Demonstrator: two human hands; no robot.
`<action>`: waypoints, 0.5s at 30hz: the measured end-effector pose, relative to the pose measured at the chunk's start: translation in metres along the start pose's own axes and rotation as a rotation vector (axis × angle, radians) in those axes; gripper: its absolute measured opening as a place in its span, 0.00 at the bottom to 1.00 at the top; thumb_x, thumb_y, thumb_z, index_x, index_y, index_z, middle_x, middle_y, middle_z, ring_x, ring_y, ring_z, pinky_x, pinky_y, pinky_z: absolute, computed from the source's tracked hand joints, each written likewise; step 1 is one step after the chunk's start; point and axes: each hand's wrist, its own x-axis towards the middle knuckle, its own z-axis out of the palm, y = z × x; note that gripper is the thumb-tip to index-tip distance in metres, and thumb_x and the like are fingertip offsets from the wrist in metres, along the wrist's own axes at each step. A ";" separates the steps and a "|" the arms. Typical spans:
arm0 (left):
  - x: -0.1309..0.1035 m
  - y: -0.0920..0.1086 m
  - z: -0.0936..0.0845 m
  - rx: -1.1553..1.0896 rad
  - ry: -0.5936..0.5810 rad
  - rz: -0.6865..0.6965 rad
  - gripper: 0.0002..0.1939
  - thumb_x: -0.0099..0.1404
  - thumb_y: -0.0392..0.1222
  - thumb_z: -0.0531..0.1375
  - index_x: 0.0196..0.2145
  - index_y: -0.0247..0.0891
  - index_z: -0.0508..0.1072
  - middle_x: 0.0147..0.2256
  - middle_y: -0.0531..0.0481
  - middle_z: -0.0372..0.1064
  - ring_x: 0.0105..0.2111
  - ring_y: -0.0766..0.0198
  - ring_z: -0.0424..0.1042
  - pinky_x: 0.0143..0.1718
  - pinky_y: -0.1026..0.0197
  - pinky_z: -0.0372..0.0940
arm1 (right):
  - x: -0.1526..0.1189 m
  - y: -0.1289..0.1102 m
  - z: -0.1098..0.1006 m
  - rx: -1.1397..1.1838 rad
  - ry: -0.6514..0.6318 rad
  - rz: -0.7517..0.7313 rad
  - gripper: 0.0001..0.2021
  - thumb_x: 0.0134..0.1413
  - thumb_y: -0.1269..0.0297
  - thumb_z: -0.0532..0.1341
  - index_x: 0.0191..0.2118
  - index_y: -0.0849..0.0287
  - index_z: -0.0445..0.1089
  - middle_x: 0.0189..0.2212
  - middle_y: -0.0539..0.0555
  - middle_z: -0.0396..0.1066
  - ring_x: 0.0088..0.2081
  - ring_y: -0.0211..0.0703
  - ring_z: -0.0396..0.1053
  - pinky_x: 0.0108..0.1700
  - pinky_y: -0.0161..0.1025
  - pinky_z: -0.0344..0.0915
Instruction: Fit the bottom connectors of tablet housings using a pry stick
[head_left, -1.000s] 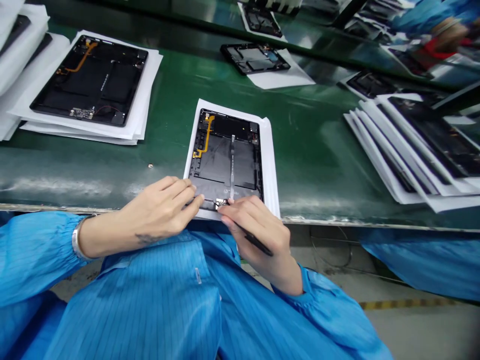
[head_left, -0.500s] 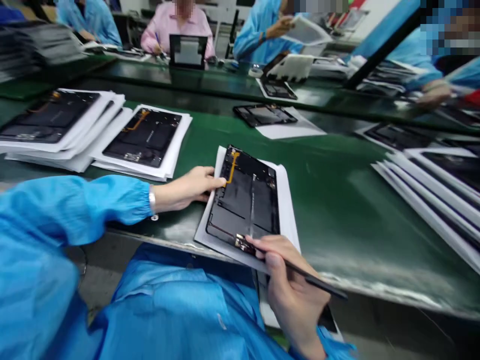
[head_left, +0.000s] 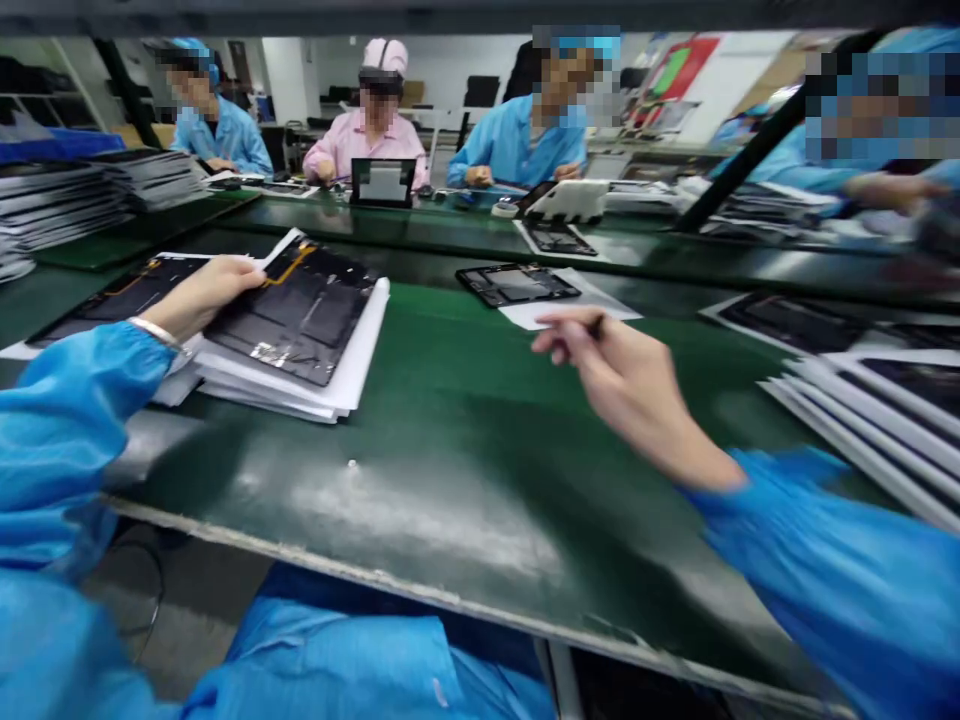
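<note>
My left hand (head_left: 221, 290) grips the upper left corner of a black tablet panel (head_left: 300, 315) with an orange ribbon, over a stack of white sheets (head_left: 274, 395). Over the middle right of the green table (head_left: 450, 470), my right hand (head_left: 626, 375) is raised with its fingers curled round a dark thin tool (head_left: 598, 325), mostly hidden by the fingers. Just beyond my right hand, a black tablet frame (head_left: 517, 284) rests partly on a white sheet (head_left: 592, 290).
Another dark panel (head_left: 112, 297) lies at the left. Stacked panels and sheets (head_left: 885, 400) stand at the right, more stacks (head_left: 60, 205) at the far left. Across the table sit several people, one in pink (head_left: 367, 135). A dark slanting post (head_left: 750, 155) rises at the right.
My left hand and the panel have moved left, from the table's front onto the left stack. My right hand has lifted away from the panel and moved forward. The view has tilted up.
</note>
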 end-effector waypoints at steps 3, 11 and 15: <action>0.004 -0.030 -0.002 0.115 0.081 0.081 0.25 0.66 0.64 0.58 0.37 0.36 0.74 0.28 0.56 0.73 0.33 0.60 0.66 0.45 0.54 0.64 | 0.077 0.041 0.034 -0.174 -0.077 0.109 0.17 0.71 0.61 0.50 0.39 0.64 0.74 0.39 0.60 0.77 0.38 0.45 0.74 0.44 0.45 0.71; -0.034 -0.011 0.037 0.527 0.400 0.392 0.35 0.72 0.57 0.45 0.72 0.45 0.47 0.59 0.45 0.67 0.54 0.42 0.69 0.55 0.44 0.64 | 0.159 0.095 0.122 -0.499 -0.304 0.272 0.19 0.65 0.56 0.62 0.56 0.59 0.67 0.54 0.58 0.69 0.51 0.48 0.71 0.51 0.52 0.72; -0.050 -0.013 0.040 0.610 0.315 0.329 0.34 0.73 0.53 0.47 0.72 0.46 0.44 0.59 0.46 0.68 0.51 0.49 0.74 0.51 0.51 0.68 | 0.173 0.109 0.132 -0.595 -0.401 0.302 0.17 0.65 0.56 0.61 0.55 0.58 0.68 0.54 0.58 0.69 0.50 0.47 0.71 0.52 0.50 0.72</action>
